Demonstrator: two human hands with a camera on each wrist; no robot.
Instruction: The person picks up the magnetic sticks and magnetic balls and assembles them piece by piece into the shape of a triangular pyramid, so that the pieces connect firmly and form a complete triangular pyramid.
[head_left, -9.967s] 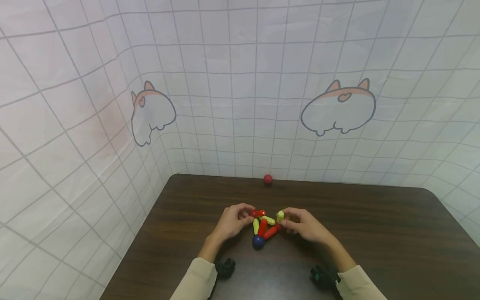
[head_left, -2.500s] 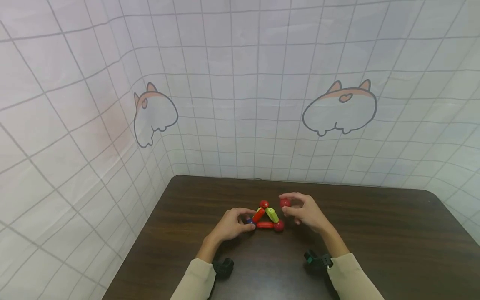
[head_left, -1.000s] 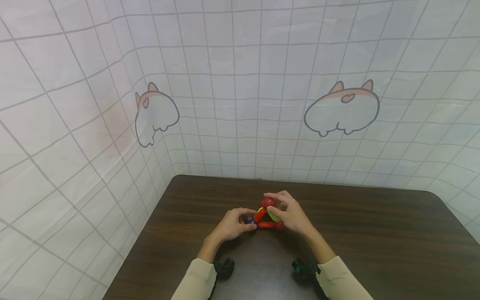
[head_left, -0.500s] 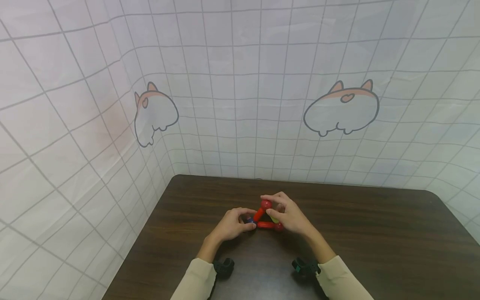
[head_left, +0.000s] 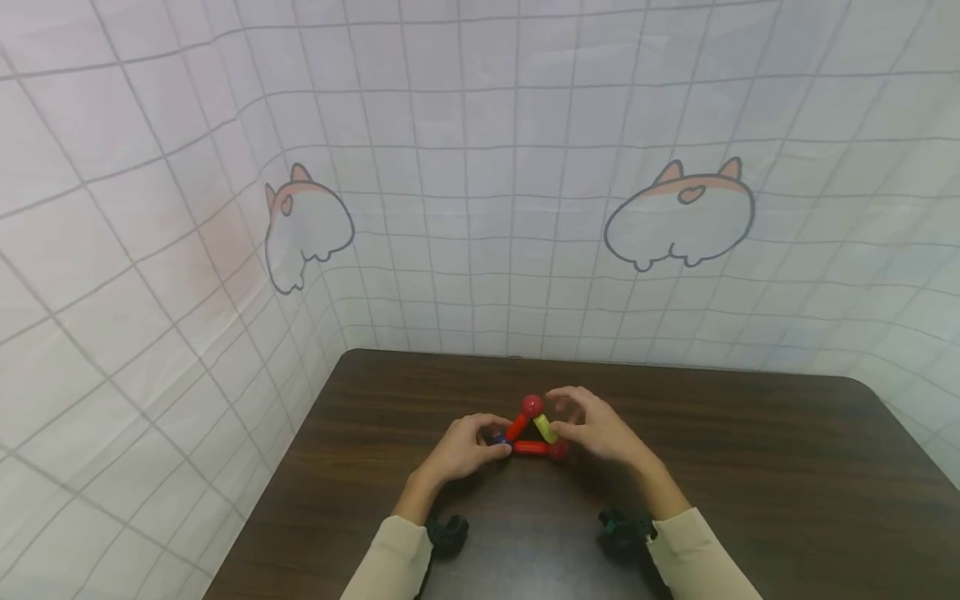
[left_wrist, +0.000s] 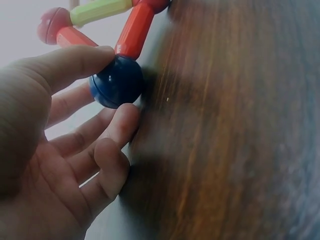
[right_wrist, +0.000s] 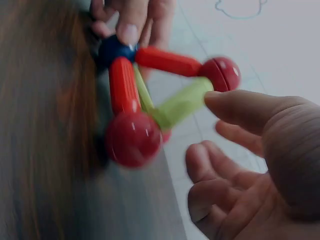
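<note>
My left hand pinches a dark blue ball at the left corner of a small frame of magnetic rods and balls. One red rod runs from it along the table to a red ball. Another red rod slants up to a red ball at the top. A yellow-green rod joins that top ball to the lower right one. A thinner-looking green rod and part of another red ball show behind. My right hand is just right of the frame, fingers parted, holding nothing.
The frame stands on a dark wooden table. A white gridded cloth with printed animal shapes hangs behind and to the left. Dark wrist-worn devices, one at the left wrist and one at the right, sit low over the tabletop.
My right hand brought a red ball from the right onto the frame's top, then released it and drew back right. My left hand stayed at the blue ball.
</note>
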